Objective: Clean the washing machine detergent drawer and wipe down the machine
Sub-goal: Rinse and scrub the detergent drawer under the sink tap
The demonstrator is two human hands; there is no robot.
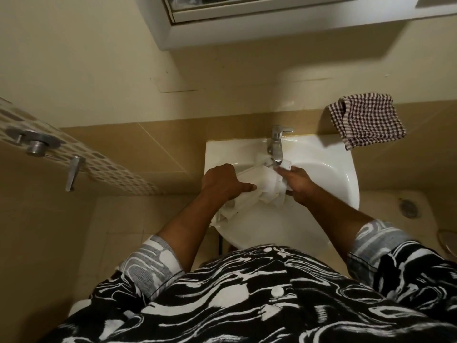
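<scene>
Place: A person stands at a white bathroom sink [342, 174], seen from the head camera looking straight down over a black-and-white patterned shirt [247, 300].
Detergent drawer: The white plastic detergent drawer [262, 185] is out of the machine and held over the basin, between the two hands. No washing machine is in view.
Long axis: The drawer runs on a diagonal, from the near-left rim of the basin up to the chrome faucet [276, 144], with its far end right under the spout.
Left hand: The left hand [222, 181] grips the drawer's nearer, left side, fingers curled over its edge and the index finger stretched out along the top.
Right hand: The right hand [300, 181] lies against the drawer's far, right end, fingers reaching towards the spout. Whether it clasps the plastic or only presses on it cannot be told.
Nearer hand: The right hand is nearer the spout and the end being rinsed; the left carries the weight at the near end.
Water: Whether the faucet is running cannot be made out.
Stage: By the look of it, this is the rinsing of the drawer, with the wipe-down of the machine not yet begun.
What the next move turns on: Any turn or slide of the drawer goes along that diagonal, towards or away from the spout.
Close by: A checked cloth [368, 120] hangs on the wall just right of the faucet, apart from both hands.
</scene>
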